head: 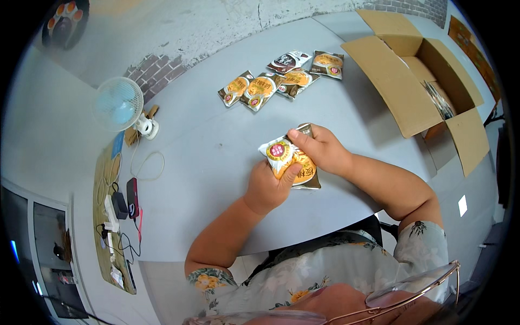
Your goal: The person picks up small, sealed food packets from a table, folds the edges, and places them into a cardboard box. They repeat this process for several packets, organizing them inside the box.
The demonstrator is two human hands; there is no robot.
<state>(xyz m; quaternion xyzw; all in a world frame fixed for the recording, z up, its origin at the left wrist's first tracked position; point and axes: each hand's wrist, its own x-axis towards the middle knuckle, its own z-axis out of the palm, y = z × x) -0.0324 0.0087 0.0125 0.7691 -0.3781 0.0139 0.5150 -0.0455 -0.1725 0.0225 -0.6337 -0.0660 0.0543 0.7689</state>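
Above the near part of the table, both my hands grip one orange, white and brown snack packet (280, 156), a glossy sachet bearing writing. My left hand (270, 185) holds its lower left side, thumb pressed on the front. My right hand (325, 148) has the upper right side, its thumb over the top edge; the fingers behind are hidden. Farther back lie several similar packets, among them an orange and brown packet (260, 90) overlapping its neighbour, a dark brown and white packet (287, 61) and a packet set apart at the right (328, 65).
An opened cardboard box (392, 87) stands at the right, flaps spread, with several thin packets (438, 99) inside. At the left are a small white fan (120, 103), a phone-like device (133, 197), a power strip (110, 213) and loose cables. The grey table (195, 162) meets a wall behind.
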